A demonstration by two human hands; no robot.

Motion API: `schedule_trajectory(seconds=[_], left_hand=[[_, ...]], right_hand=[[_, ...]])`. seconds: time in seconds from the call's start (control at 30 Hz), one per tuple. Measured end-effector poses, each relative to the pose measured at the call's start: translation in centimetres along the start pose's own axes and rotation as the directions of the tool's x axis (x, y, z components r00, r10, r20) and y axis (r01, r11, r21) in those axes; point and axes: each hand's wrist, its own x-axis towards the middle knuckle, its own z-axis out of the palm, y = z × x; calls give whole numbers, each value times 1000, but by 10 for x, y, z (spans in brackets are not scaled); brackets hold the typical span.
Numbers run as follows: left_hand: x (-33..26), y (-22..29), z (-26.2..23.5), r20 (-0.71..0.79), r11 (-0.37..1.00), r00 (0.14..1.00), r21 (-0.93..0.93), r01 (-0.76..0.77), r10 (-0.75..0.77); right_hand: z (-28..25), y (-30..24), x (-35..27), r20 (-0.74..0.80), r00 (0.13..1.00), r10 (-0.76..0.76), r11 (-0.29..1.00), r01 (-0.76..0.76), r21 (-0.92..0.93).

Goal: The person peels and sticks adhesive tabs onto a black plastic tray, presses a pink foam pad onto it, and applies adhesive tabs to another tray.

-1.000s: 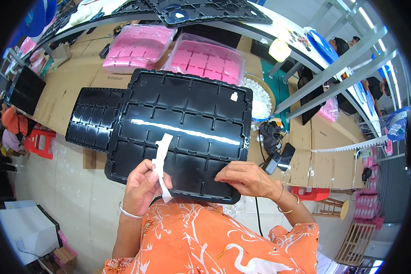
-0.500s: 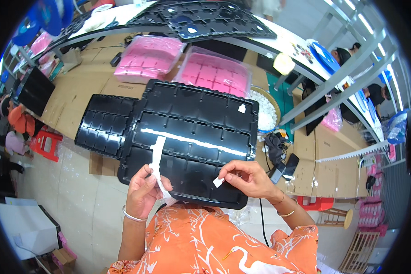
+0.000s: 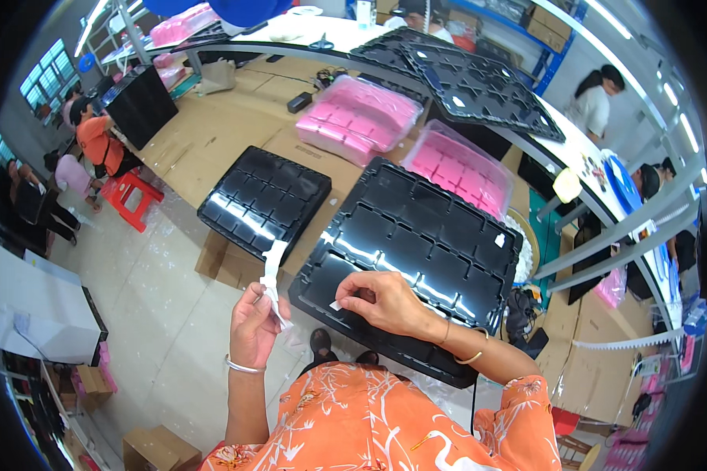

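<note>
the large black tray (image 3: pixel 412 224) lies at the near side of the cardboard-covered bench (image 3: pixel 212 125), and the right hand (image 3: pixel 389 306) is over its left corner. the thumb and forefinger there are pinched on a small white piece (image 3: pixel 336 306); whether that piece touches the large black tray, i cannot tell. the left hand (image 3: pixel 254 326) is off to the left of the large black tray, its fingers clamped on a crumpled white strip (image 3: pixel 272 263) that stands up from the grip.

the step in hand looks to be working the small piece over the large black tray's corner. to do it well, hold the piece by its very edge, so most of its face stays uncovered, and rest the wrist lightly so the tip stays steady. bring it down level, and press from the middle outward if it is sticky. keep the strip well out to the tray's left, so its loose end does not drag across the surface.

a white patch (image 3: pixel 500 239) sits near the large black tray's right corner, a smaller black tray (image 3: pixel 267 200) lies to its left, and bagged pink trays (image 3: pixel 359 118) lie beyond it.
</note>
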Motion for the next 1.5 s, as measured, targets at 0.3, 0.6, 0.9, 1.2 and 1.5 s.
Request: schedule_trajectory(seconds=[0.3, 0.6, 0.9, 1.2, 1.5], left_hand=[[16, 2, -21, -42, 1000, 999, 22, -1, 1], [43, -7, -23, 76, 998, 996, -44, 48, -44], [49, -1, -27, 32, 975, 985, 154, 162, -169], [54, 1, -28, 44, 961, 978, 202, 190, -203], [53, 2, -30, 24, 952, 976, 224, 207, -218]], right_hand=[[25, 13, 39, 24, 997, -70, 958, 74, -278], [23, 20, 45, 25, 993, -113, 931, 115, -346], [32, 8, 39, 20, 997, -81, 872, 81, -482], [32, 3, 45, 27, 996, -84, 917, 88, -389], [35, 3, 44, 87, 987, -134, 906, 158, -393]])
